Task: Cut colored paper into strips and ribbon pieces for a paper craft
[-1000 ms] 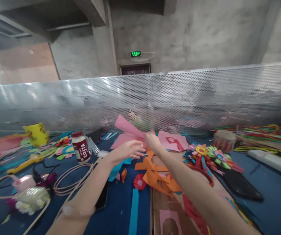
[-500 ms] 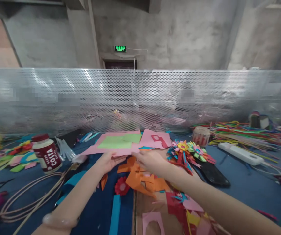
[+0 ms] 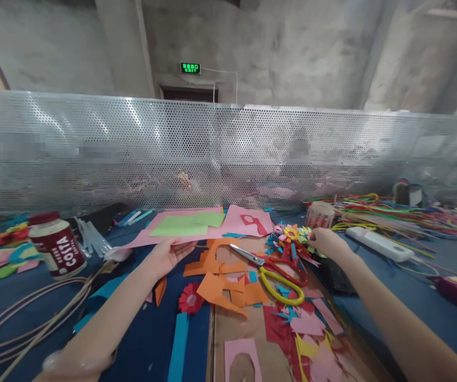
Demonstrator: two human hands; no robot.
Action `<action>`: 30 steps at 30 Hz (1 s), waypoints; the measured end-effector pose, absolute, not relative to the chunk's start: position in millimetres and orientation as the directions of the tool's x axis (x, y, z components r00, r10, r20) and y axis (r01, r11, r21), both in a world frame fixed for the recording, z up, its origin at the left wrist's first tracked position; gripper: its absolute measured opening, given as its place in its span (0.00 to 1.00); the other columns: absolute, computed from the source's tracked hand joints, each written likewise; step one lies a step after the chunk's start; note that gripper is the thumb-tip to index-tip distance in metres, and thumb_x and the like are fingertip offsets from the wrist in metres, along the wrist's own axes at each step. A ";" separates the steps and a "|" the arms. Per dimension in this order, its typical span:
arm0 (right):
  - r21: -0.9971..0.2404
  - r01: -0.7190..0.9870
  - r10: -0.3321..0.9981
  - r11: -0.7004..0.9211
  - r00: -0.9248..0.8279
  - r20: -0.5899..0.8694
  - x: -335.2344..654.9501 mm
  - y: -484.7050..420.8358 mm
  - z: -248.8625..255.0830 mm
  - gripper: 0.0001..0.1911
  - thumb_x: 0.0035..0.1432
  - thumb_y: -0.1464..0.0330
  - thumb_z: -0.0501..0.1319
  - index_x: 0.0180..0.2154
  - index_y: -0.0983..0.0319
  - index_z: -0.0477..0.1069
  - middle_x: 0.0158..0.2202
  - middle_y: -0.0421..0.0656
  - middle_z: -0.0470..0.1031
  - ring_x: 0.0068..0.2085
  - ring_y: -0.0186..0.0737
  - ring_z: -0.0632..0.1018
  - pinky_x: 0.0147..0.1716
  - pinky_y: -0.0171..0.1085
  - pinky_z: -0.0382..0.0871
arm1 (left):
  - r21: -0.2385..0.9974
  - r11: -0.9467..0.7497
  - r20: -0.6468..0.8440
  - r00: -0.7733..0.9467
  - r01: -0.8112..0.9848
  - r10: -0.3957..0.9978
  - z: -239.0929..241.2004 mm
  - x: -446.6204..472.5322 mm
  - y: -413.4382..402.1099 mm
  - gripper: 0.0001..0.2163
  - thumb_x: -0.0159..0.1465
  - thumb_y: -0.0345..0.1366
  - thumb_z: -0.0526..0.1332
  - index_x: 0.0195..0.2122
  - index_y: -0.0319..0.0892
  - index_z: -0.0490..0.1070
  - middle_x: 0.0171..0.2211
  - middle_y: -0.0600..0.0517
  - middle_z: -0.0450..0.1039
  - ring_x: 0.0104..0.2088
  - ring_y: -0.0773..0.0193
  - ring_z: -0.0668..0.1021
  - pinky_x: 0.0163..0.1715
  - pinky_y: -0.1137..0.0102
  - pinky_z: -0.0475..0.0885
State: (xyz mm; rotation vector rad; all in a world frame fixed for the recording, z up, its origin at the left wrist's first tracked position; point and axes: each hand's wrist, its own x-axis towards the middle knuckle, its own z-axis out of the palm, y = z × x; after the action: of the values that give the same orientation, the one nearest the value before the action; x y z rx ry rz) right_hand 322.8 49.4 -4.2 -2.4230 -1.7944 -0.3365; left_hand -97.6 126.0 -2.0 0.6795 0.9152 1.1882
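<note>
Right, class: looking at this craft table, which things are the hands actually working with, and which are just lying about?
In hand:
left hand on the pink paper sheet, green sheet on top
right hand at the paper flowers

Lying about:
scissors
Costa bottle
orange scraps
white power strip
cane hoops

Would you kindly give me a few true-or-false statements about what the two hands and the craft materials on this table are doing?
1. The left hand touches the edge of the pink paper sheet. True.
2. The right hand holds the scissors. False: the scissors lie free on the scraps; the right hand is at the paper flowers.
3. A green sheet lies on the pink paper sheet. True.
4. The Costa bottle lies on its side. False: it stands upright, left of the left hand.
5. The scissors have blue handles. False: they are yellow and red.
</note>
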 end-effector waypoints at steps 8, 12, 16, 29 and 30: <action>-0.034 0.901 0.755 -0.433 0.382 0.533 316.2 38.1 20.8 0.17 0.59 0.65 0.46 0.37 0.62 0.72 0.38 0.51 0.74 0.39 0.45 0.75 0.31 0.36 0.63 | 0.855 0.256 -0.246 0.081 -0.451 0.966 -4.5 -101.6 128.8 0.10 0.55 0.19 0.50 0.35 0.31 0.67 0.26 0.37 0.76 0.29 0.54 0.80 0.34 0.65 0.76; 0.112 0.957 0.633 -0.267 0.086 0.770 305.4 39.1 22.4 0.14 0.59 0.67 0.48 0.40 0.63 0.71 0.42 0.49 0.72 0.47 0.45 0.68 0.44 0.38 0.60 | 0.856 0.257 -0.254 0.068 -0.449 0.965 -3.0 -99.4 125.8 0.08 0.56 0.19 0.50 0.31 0.32 0.66 0.25 0.36 0.75 0.28 0.54 0.80 0.32 0.65 0.77; 0.182 0.969 0.715 -0.168 -0.007 0.700 296.2 50.2 7.5 0.16 0.61 0.67 0.47 0.34 0.64 0.72 0.35 0.50 0.72 0.42 0.46 0.68 0.43 0.40 0.60 | 0.839 0.277 -0.278 0.069 -0.468 0.958 -0.6 -98.0 123.0 0.07 0.57 0.20 0.50 0.31 0.32 0.66 0.25 0.37 0.75 0.27 0.54 0.80 0.29 0.65 0.77; 0.019 0.996 0.826 0.092 -0.087 0.557 314.7 67.6 -19.4 0.16 0.61 0.67 0.48 0.41 0.64 0.71 0.37 0.46 0.76 0.39 0.40 0.73 0.42 0.35 0.63 | 0.788 0.260 -0.287 0.040 -0.557 0.957 -4.2 -104.2 126.7 0.11 0.55 0.19 0.48 0.35 0.33 0.66 0.24 0.42 0.75 0.27 0.56 0.80 0.27 0.68 0.78; 0.008 0.995 0.824 0.097 -0.085 0.560 316.6 66.9 -19.9 0.16 0.61 0.66 0.48 0.41 0.65 0.71 0.38 0.47 0.76 0.40 0.41 0.73 0.43 0.36 0.63 | 0.783 0.257 -0.288 0.036 -0.567 0.957 -5.1 -105.1 127.1 0.12 0.55 0.19 0.48 0.36 0.32 0.66 0.25 0.42 0.75 0.28 0.56 0.80 0.27 0.68 0.78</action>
State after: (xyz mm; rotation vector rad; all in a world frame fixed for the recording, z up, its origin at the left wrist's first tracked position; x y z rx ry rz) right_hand 316.6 66.9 -19.9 -1.7797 -1.9664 -0.5533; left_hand -105.1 127.1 -5.1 0.5356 0.9188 1.2598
